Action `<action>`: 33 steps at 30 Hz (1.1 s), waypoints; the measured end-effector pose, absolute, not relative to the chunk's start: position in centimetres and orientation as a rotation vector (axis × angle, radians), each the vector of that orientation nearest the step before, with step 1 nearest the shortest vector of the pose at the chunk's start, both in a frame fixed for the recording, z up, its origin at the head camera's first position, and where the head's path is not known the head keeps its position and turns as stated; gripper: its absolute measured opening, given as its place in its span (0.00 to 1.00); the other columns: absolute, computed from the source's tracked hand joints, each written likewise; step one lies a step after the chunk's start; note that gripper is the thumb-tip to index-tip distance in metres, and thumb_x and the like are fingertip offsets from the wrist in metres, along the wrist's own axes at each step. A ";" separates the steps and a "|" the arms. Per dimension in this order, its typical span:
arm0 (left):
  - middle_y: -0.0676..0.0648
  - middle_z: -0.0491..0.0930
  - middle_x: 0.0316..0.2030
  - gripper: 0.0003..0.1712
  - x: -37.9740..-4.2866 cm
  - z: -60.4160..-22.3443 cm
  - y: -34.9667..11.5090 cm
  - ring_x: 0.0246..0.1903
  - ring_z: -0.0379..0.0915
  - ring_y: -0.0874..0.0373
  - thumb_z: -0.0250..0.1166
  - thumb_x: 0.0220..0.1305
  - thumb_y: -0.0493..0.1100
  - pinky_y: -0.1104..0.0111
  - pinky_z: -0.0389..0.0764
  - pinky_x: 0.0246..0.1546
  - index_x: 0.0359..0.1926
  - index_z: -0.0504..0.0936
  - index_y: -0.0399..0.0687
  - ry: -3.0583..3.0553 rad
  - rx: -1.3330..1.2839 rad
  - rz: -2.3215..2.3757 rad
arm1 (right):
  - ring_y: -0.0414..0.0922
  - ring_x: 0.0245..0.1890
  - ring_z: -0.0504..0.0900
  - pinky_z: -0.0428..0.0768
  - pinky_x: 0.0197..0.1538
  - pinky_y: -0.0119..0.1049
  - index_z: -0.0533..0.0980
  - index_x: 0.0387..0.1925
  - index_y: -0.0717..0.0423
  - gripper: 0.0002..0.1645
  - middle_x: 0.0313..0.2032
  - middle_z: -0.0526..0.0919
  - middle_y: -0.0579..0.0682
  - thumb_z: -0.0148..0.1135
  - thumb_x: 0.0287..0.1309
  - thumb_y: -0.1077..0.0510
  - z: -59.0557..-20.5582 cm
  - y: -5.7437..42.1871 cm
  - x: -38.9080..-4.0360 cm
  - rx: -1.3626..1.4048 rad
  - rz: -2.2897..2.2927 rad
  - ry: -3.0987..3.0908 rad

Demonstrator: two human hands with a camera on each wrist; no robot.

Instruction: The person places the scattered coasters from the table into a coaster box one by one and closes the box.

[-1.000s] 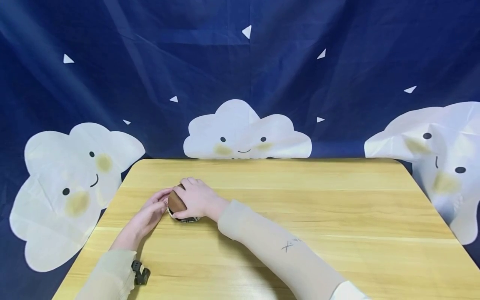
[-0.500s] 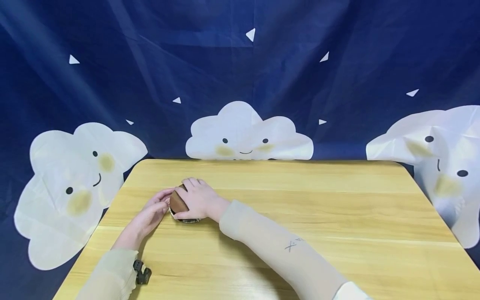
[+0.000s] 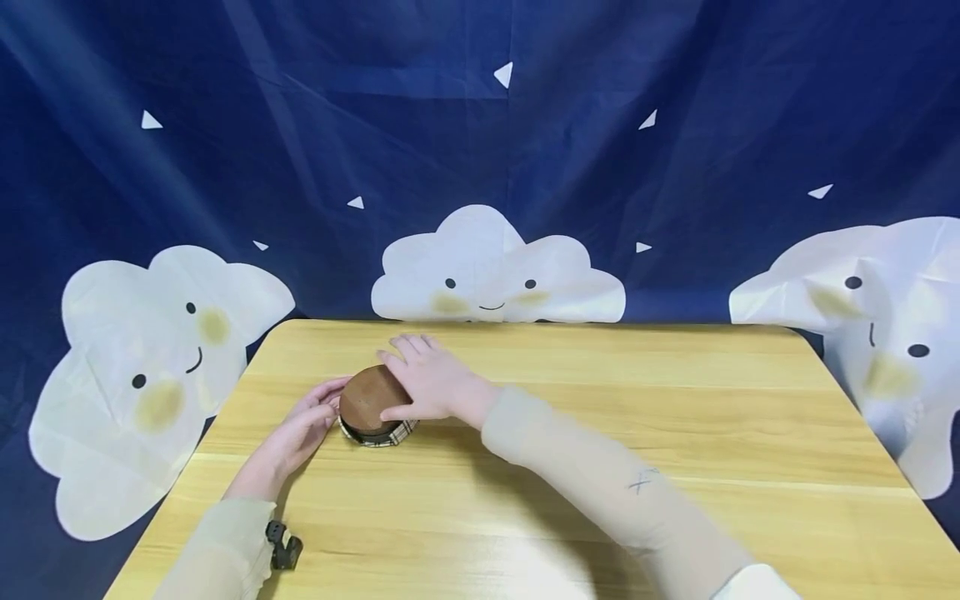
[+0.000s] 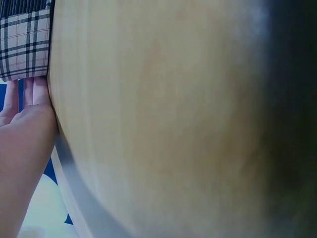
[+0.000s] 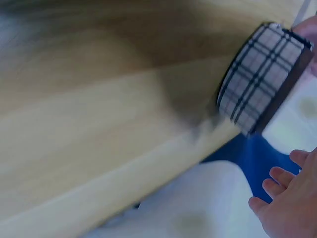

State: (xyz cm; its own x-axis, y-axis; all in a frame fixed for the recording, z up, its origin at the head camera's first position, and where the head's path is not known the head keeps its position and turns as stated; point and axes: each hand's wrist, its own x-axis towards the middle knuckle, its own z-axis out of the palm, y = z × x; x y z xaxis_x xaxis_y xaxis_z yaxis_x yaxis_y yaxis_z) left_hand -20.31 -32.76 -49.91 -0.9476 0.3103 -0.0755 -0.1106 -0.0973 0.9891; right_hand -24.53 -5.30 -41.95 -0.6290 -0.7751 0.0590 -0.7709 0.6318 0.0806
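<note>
A low round object with a flat brown top (image 3: 367, 400) and a plaid-covered side (image 5: 262, 77) stands on the table's left part; I cannot tell its exact kind. In the left wrist view, a black ribbed band (image 4: 22, 7) shows above the plaid. My left hand (image 3: 303, 425) is at its left side, with extended fingers touching it. My right hand (image 3: 431, 383) is over its right edge in the head view, fingers spread. Seen from the right wrist, that right hand (image 5: 292, 198) is apart from the plaid side, holding nothing.
The wooden table (image 3: 600, 408) stretches to the right. Behind it hangs a dark blue curtain (image 3: 420, 150) with white clouds. A small black clip-like device (image 3: 283, 546) sits at the left sleeve.
My right hand has let go of the round object and moved right and slightly away, uncovering more of the brown top. The left hand has stayed at its side.
</note>
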 end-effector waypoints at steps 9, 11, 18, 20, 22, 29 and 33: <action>0.64 0.82 0.55 0.30 -20.7 -50.0 -32.4 0.54 0.77 0.71 0.47 0.68 0.25 0.80 0.73 0.58 0.65 0.72 0.53 1.878 0.243 2.149 | 0.58 0.82 0.57 0.53 0.85 0.56 0.54 0.83 0.54 0.60 0.81 0.58 0.61 0.58 0.66 0.23 -40.4 0.0 -25.4 1.280 0.050 -2.791; 0.64 0.82 0.56 0.30 -20.8 -50.0 -32.3 0.55 0.77 0.71 0.47 0.68 0.25 0.80 0.73 0.58 0.64 0.73 0.54 1.868 0.253 2.146 | 0.60 0.81 0.58 0.54 0.84 0.58 0.55 0.83 0.55 0.59 0.80 0.59 0.61 0.59 0.66 0.24 -40.2 1.4 -25.5 1.266 0.076 -2.772; 0.65 0.82 0.57 0.30 -21.2 -50.3 -32.3 0.55 0.77 0.71 0.45 0.72 0.26 0.79 0.72 0.59 0.63 0.76 0.59 1.844 0.318 2.139 | 0.62 0.80 0.60 0.57 0.83 0.60 0.56 0.82 0.58 0.57 0.79 0.61 0.63 0.62 0.66 0.29 -39.8 6.5 -24.8 1.198 0.133 -2.745; 0.65 0.82 0.56 0.30 -21.3 -50.4 -32.3 0.55 0.77 0.71 0.44 0.73 0.26 0.78 0.72 0.59 0.63 0.77 0.60 1.839 0.332 2.142 | 0.62 0.79 0.62 0.57 0.83 0.60 0.57 0.82 0.59 0.57 0.79 0.61 0.64 0.62 0.67 0.29 -39.7 7.9 -24.4 1.186 0.136 -2.735; 0.65 0.83 0.56 0.30 -21.4 -50.4 -32.4 0.54 0.77 0.71 0.44 0.73 0.26 0.78 0.72 0.58 0.63 0.77 0.59 1.834 0.341 2.145 | 0.62 0.78 0.63 0.60 0.82 0.61 0.59 0.80 0.60 0.56 0.78 0.63 0.64 0.62 0.66 0.30 -39.6 9.3 -24.0 1.183 0.128 -2.704; 0.64 0.83 0.55 0.29 -21.3 -50.4 -32.6 0.54 0.78 0.71 0.44 0.71 0.26 0.79 0.74 0.58 0.64 0.74 0.54 1.873 0.339 2.133 | 0.64 0.77 0.65 0.62 0.80 0.63 0.61 0.78 0.63 0.56 0.75 0.65 0.67 0.63 0.65 0.31 -40.0 14.6 -21.6 1.150 0.106 -2.673; 0.65 0.83 0.54 0.27 -20.7 -50.1 -32.9 0.54 0.78 0.72 0.45 0.70 0.26 0.80 0.76 0.57 0.65 0.72 0.48 1.977 0.345 2.083 | 0.65 0.76 0.66 0.63 0.79 0.64 0.61 0.78 0.64 0.55 0.74 0.66 0.69 0.64 0.65 0.32 -40.7 17.9 -19.6 1.095 0.105 -2.685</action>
State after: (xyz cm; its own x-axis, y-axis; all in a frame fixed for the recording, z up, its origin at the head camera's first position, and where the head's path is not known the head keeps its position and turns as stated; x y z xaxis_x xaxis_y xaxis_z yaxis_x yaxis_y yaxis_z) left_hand -20.69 -32.89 -50.11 -0.9412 0.3378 0.0009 -0.0167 -0.0493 0.9986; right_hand -19.59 17.95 -40.68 -0.6908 -0.6797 0.2467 -0.6968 0.7168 0.0236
